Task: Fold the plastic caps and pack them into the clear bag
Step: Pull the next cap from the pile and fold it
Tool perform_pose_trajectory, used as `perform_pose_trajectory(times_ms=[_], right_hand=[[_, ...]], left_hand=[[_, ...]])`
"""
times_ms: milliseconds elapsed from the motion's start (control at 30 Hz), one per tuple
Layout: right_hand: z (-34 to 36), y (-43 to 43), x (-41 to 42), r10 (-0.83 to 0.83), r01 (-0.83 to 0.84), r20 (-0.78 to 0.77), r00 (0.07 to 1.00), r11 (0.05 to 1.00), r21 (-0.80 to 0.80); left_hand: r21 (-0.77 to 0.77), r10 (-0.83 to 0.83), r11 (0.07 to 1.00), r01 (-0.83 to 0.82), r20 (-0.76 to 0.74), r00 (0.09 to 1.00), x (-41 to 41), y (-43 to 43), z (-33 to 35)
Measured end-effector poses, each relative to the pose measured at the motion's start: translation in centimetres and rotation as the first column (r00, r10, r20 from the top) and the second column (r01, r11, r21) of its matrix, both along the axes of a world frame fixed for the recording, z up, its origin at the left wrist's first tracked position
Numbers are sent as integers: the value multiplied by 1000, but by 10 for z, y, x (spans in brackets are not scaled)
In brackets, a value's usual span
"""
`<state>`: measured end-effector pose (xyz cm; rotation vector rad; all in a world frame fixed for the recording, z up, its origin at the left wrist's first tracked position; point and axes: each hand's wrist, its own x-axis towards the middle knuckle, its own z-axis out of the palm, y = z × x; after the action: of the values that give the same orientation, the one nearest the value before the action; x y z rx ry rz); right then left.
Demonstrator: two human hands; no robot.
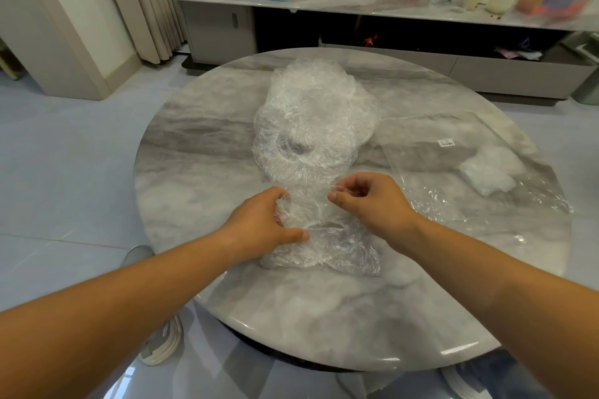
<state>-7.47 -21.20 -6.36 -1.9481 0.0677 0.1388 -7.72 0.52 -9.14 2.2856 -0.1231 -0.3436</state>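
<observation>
Cap [327,246] held between left hand [259,220] and right hand [372,201] (each grip pinching its far edge).

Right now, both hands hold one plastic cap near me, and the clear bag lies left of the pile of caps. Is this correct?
Not quite. In the head view the clear bag lies right of the pile of caps, not left. The rest holds: the left hand and the right hand hold one plastic cap near the person.
</observation>
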Motion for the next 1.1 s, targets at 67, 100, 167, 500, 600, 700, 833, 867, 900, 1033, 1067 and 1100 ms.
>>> perform_pose_trajectory(times_ms=[67,100,167,500,600,700,833,867,900,1033,1067,1100], right_hand=[[3,0,-5,58,-56,62,996,998,-41],[2,-2,-9,98,-91,100,990,993,-77],[0,-5,-18,194,-158,163,967,964,-213],[-20,-22,-58,605,-340,256,754,693,-635],[-26,-25,-64,675,-372,213,706,609,-700],[-29,-26,-69,713,-398,155,684,542,-740],[-35,-28,-75,721,-393,140,679,518,-760],[-36,-29,-76,718,-393,142,682,522,-757],[-37,-30,-78,718,-393,144,681,525,-755],[-41,-34,-80,726,-400,155,670,528,-749],[-41,-35,-81,727,-401,157,668,529,-748],[-42,-36,-81,728,-401,158,667,529,-748]], left_hand=[[15,-7,1000,7,8,1000,-1,0,1],[23,-8,1000,7,15,1000,-2,0,1],[29,-13,999,12,20,1000,-3,0,4],[-6,-147,989,147,-135,980,-2,9,24],[-60,-101,994,90,-198,975,-2,3,27],[59,-35,997,47,-189,981,-6,-6,28],[224,-3,974,30,-117,993,-5,-3,25],[241,-12,970,38,-109,994,-4,0,24],[249,-17,968,41,-100,995,-4,3,24],[230,-9,973,25,-72,997,2,11,23],[218,-6,976,23,-78,997,3,12,22],[205,-1,978,19,-87,996,4,12,21]])
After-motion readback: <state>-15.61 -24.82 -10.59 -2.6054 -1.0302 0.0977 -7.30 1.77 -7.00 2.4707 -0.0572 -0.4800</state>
